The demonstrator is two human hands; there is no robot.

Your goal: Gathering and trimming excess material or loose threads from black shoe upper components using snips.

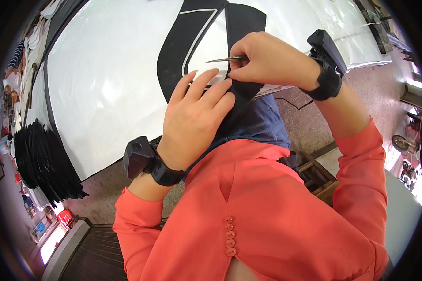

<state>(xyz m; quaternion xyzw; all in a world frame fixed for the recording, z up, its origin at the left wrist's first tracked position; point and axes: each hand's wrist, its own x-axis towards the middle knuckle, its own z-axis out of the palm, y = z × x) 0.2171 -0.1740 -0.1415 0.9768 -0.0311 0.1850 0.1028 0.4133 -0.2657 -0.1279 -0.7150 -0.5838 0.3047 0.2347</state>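
Note:
A black fabric piece [171,61] with a curved white line along it lies on a white-covered table [98,79], its lower end hanging over the near edge toward my lap. My left hand [194,110] rests on its lower part with the fingers spread. Just right of those fingertips, my right hand [260,58] is closed around a slim pointed metal tool [219,60], its tip toward the left above the cloth. Fingers hide the tool's rear, so its exact kind is unclear. Right thumb and fingertips are close to the fabric's right-hand strip.
A thick bundle of black strips [42,161] hangs over the table's left edge. To my right stand a wooden crate-like frame [316,175] and, farther off, a motorcycle [403,144]. A dark cable [295,106] loops below the table edge. A red basket [64,217] is at far left.

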